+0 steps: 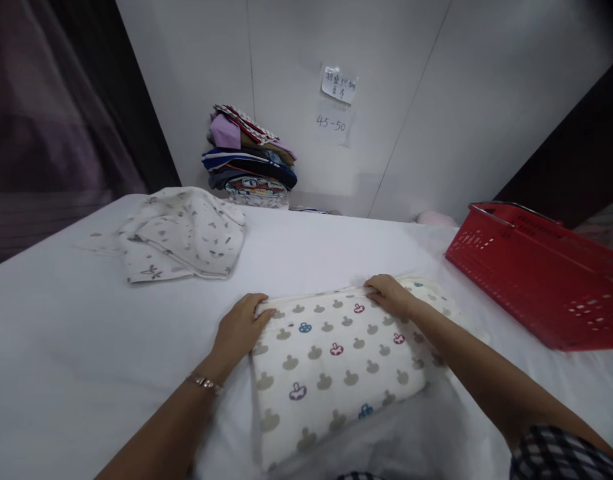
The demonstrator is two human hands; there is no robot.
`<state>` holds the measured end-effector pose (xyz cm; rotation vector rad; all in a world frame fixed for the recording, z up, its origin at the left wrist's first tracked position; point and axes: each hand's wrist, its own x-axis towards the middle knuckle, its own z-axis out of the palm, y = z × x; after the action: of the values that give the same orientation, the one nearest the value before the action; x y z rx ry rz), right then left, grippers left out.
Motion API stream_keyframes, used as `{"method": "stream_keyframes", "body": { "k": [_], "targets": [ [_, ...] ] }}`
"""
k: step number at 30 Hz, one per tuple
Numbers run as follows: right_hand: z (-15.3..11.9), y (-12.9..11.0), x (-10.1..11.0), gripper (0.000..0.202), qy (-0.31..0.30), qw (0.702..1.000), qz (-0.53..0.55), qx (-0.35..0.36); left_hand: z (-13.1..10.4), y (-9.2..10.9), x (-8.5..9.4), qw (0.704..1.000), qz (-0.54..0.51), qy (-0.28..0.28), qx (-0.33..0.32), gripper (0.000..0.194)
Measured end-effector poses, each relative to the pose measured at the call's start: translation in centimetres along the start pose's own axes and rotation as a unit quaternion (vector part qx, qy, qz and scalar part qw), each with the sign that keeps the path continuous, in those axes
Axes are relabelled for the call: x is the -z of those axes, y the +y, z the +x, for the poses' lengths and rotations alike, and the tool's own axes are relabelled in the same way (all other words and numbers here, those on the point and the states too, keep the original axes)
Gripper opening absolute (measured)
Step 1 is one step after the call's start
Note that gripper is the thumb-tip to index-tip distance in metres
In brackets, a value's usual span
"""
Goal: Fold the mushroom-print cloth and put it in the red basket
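Observation:
A cream cloth (344, 360) printed with grey, red, blue and purple mushroom shapes lies folded on the white table. At its upper left corner my left hand (241, 327) pinches the edge between thumb and fingers. My right hand (390, 295) grips the far edge toward the right, fingers curled over the fold. More of the same patterned cloth spreads out beyond and under my right forearm. A bracelet circles my left wrist.
A crumpled white cloth with small prints (186, 233) lies at the left. Folded fabrics (251, 157) are stacked by the back wall, left of handwritten paper signs (339, 85). A red plastic basket (546, 273) stands at the right on the white table (306, 240).

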<state>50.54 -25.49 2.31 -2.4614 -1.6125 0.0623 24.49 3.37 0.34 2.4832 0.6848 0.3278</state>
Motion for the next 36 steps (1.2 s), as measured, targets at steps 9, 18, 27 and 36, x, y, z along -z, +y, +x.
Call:
{"method": "stream_keyframes", "body": {
  "k": [9, 18, 27, 36],
  "targets": [
    [1.1, 0.4, -0.7, 0.027, 0.032, 0.999, -0.006, -0.004, 0.0, -0.2, -0.2, 1.0, -0.004, 0.005, -0.021, 0.028],
    [-1.9, 4.5, 0.4, 0.036, -0.001, 0.997, -0.035, -0.073, 0.3, -0.3, 0.1, 1.0, 0.008, -0.007, -0.018, 0.03],
    [-6.0, 10.5, 3.7, 0.04, 0.032, 0.969, 0.02, -0.245, 0.6, -0.1, 0.2, 1.0, 0.012, -0.021, 0.01, 0.036],
    [-7.1, 11.3, 4.4, 0.034, 0.04, 0.915, 0.156, -0.371, 0.7, 0.0, 0.4, 0.999, 0.008, -0.025, 0.03, 0.037]
  ]
}}
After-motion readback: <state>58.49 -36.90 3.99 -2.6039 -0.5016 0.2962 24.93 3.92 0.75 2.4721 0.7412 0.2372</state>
